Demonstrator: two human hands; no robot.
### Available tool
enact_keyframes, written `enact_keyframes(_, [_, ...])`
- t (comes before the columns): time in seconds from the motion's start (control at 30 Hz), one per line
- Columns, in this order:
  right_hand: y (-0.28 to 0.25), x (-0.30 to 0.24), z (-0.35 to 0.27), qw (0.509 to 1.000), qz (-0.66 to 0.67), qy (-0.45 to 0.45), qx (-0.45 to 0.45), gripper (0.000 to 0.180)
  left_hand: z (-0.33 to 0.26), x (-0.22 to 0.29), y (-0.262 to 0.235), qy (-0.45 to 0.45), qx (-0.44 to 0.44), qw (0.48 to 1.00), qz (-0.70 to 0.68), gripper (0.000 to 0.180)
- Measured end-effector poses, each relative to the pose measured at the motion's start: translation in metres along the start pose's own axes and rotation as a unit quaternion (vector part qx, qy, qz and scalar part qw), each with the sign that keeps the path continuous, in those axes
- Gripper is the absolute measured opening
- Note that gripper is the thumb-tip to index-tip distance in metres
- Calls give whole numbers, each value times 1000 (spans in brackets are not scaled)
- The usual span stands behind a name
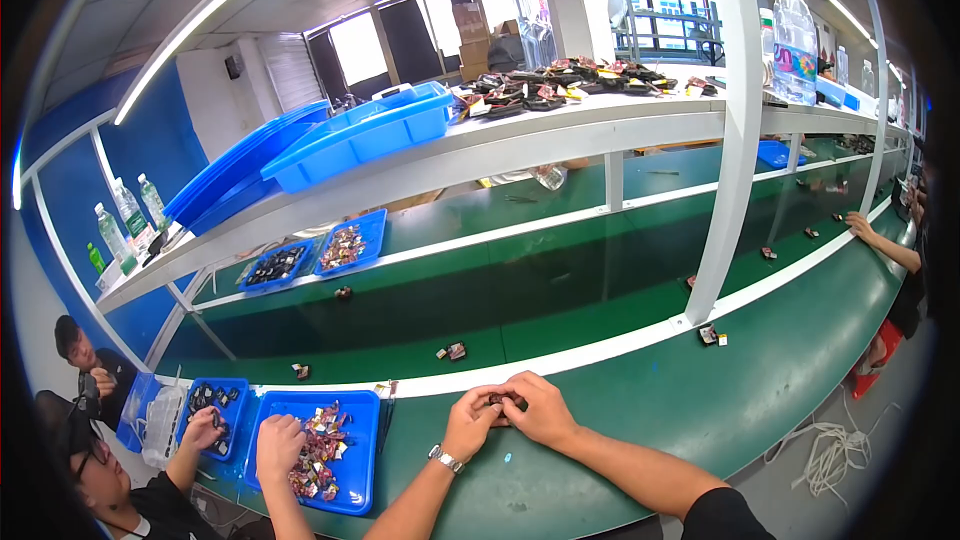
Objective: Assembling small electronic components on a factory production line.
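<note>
My left hand [470, 420] and my right hand [538, 408] meet over the green bench top [700, 410], fingers pinched together on a small dark part [503, 401] held between them. A watch sits on my left wrist. The part is mostly hidden by my fingers. Just left of my hands lies a blue tray [355, 460] with several small reddish and silver parts.
A co-worker at my left has a hand [278, 443] in that blue tray and another hand [202, 430] in a second blue tray [232, 395]. Loose small parts [453, 351] ride the green conveyor belt [520, 290]. Blue bins [360, 135] sit on the white shelf above. Another person's arm [885, 245] rests far right.
</note>
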State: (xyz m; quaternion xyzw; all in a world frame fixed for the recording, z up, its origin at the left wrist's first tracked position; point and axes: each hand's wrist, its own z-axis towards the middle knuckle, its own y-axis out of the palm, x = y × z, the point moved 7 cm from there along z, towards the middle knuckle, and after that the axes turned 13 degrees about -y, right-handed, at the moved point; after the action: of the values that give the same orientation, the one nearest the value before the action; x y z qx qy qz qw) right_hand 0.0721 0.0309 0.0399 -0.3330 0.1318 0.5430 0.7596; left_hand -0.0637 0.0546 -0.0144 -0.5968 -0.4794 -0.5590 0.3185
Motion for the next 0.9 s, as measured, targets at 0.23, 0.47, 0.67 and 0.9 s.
enact_keyframes(0.23, [3,5,2,1000,15,-11,3,16,2,-2,-4,-25,-11,1000,-6,33])
enact_keyframes(0.47, [-27,125,26,972,30,201,121,16,4,-1,-13,23,69,995,-72,37])
enact_keyframes(0.67, [-44,134,63,934,-338,112,12,20,-7,18,-31,125,194,955,189,18])
enact_keyframes(0.9, [81,71,72,949,-281,113,-89,61,-9,27,-71,187,340,901,195,7])
